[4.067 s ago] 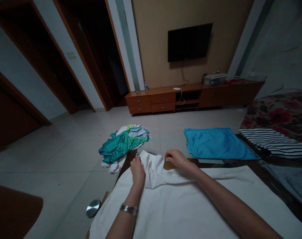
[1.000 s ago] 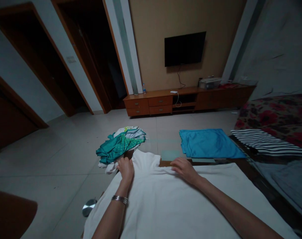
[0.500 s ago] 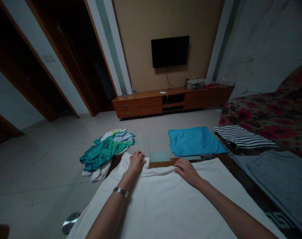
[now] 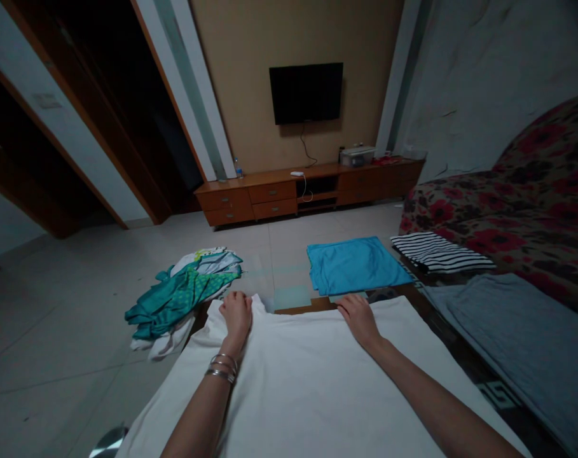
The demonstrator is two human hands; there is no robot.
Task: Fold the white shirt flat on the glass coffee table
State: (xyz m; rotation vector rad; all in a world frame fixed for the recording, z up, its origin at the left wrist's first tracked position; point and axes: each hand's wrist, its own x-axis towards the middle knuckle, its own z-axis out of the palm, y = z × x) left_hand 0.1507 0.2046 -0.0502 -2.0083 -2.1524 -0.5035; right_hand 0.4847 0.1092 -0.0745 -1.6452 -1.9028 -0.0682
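A large white garment lies spread over the table, its far edge running between my hands. My left hand, below metal bangles at the wrist, is closed on the garment's far left part, where the cloth bunches a little. At the far edge to the right, my right hand has its fingers bent together over the cloth, gripping it. The fingertips of both hands are partly hidden. Beyond the left hand sits a loose heap of teal and white clothes. A folded blue cloth rests past the right hand.
On the right lie a folded black-and-white striped cloth and a grey garment, beside a floral sofa. A wooden TV cabinet stands against the far wall under a television. A shiny round object is at lower left.
My left hand has moved left with the cloth, and the garment's far edge between the hands now looks flatter and straighter. My right hand stays at the edge. The view has shifted slightly right.
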